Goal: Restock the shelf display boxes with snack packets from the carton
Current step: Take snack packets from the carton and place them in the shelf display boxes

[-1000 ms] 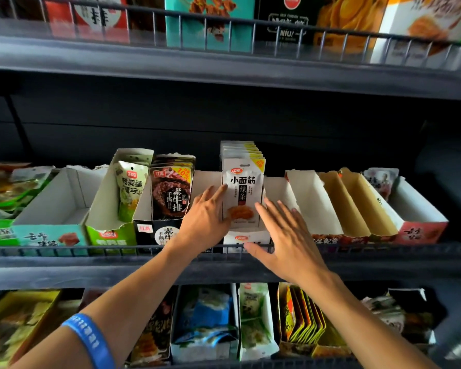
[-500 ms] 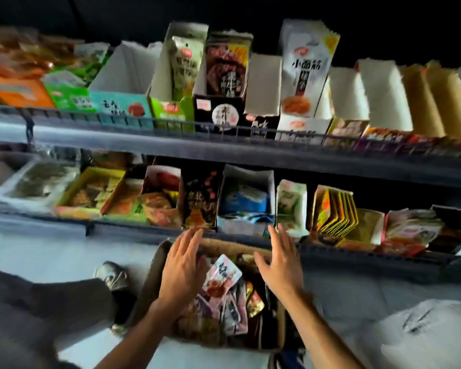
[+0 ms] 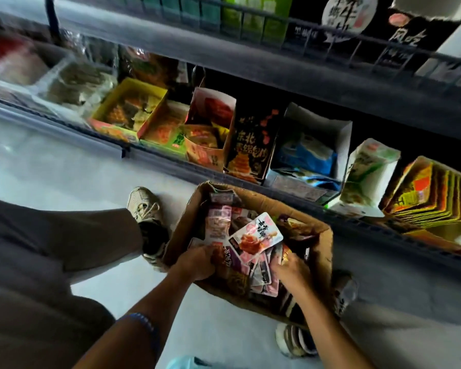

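A brown cardboard carton [image 3: 326, 251] stands on the floor in front of the lowest shelf, full of loose snack packets. A pink-and-white packet [image 3: 256, 235] lies on top of the pile. My left hand [image 3: 196, 263] is inside the carton at its near left, fingers curled around some packets. My right hand [image 3: 290, 271] is in the near right part, its fingertips buried among pink packets. On the shelf behind stand display boxes: a yellow one [image 3: 155, 94], a black one [image 3: 250, 145] and a white one [image 3: 343, 137] holding blue packets.
A green-and-white box [image 3: 367, 177] and a row of yellow packets [image 3: 434, 195] stand at the shelf's right. My shoes [image 3: 147, 209] and trouser leg [image 3: 51, 249] are left of the carton; another shoe [image 3: 294, 339] is below it. The upper shelf rail [image 3: 277, 62] runs overhead.
My hands left the upper shelf box, came down and went into the carton. The view dropped from the upper shelf to the floor and moved closer to the carton.
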Tool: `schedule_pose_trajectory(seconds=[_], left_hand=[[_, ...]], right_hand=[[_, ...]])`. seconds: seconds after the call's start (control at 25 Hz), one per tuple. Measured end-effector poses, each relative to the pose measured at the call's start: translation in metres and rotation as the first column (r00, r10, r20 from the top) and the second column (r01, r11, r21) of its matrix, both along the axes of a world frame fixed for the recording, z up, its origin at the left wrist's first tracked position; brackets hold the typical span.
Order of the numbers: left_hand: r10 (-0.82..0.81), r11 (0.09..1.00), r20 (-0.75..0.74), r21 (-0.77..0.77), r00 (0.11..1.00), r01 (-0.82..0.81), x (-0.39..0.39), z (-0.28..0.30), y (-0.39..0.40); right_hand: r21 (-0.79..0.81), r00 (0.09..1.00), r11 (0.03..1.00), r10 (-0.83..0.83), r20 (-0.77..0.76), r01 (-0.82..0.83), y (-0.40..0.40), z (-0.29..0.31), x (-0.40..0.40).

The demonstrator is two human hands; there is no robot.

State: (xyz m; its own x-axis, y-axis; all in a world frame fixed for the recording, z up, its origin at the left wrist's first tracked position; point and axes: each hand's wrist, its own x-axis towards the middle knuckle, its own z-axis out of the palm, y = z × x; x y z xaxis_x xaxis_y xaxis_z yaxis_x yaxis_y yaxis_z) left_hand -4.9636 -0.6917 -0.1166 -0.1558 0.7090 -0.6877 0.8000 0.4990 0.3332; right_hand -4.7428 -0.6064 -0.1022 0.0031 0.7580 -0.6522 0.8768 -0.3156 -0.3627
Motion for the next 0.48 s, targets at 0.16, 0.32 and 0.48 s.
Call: schedule_pose_trajectory(seconds=[0.16, 0.32, 0.48], left_hand=[[-0.059, 0.997, 0.012, 0.047, 0.998, 0.059, 0.004, -0.028, 0.001], [0.094, 0.995, 0.09, 0.032, 0.992, -0.097, 0.0, -0.048, 0.011], [0.163, 0.984, 0.201, 0.038, 0.966, -0.174, -0.005, -0.047, 0.011]], right_hand=[[-0.051, 0.981, 0.982, -0.185, -0.064, 0.182, -0.016, -0.026, -0.016], [-0.18, 0.966, 0.953, -0.254, -0.047, 0.242, -0.015, -0.038, -0.02], [-0.183, 0.917, 0.924, -0.364, -0.162, 0.334, -0.02, -0.052, -0.042]])
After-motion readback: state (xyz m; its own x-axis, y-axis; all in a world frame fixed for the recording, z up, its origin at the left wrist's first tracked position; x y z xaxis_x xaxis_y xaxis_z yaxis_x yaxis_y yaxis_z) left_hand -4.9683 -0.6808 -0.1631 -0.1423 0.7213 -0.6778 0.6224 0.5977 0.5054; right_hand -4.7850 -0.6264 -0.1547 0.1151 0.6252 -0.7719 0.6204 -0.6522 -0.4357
